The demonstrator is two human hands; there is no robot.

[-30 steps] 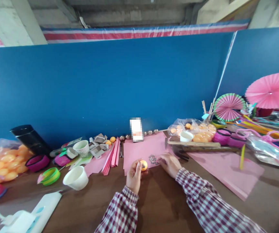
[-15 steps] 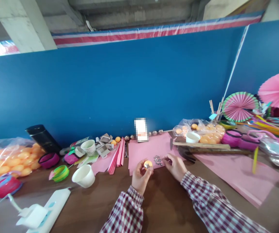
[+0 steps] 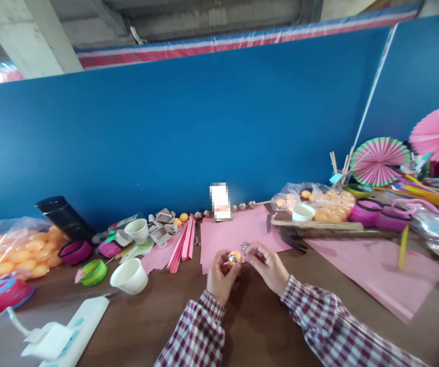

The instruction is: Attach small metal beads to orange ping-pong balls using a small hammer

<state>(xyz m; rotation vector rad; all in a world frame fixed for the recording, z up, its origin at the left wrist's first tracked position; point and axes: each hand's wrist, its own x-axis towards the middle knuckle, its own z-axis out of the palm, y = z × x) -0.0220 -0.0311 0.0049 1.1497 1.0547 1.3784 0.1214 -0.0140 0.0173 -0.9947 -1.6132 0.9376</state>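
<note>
My left hand [image 3: 220,278] is closed around an orange ping-pong ball [image 3: 236,257] that carries shiny silver pieces on its facing side. Close on its right, my right hand [image 3: 268,269] has thumb and forefinger pinched together beside the ball. Whatever is between those fingertips is too small to make out. Just behind the right fingertips, a small pile of silver pieces [image 3: 244,246] lies on a pink paper sheet [image 3: 227,234], partly hidden by the hand.
A hammer [image 3: 318,225] lies right of the pink sheet. Bags of orange balls [image 3: 20,252] stand on both sides. A white cup [image 3: 129,277] and a power strip [image 3: 77,331] are at left. Several silver balls [image 3: 243,206] line the blue partition [image 3: 219,117].
My right hand has moved left from beside the silver pile to the ball, with its fingers pinched. My left hand still holds the ball, now turned slightly. The view has shifted a little.
</note>
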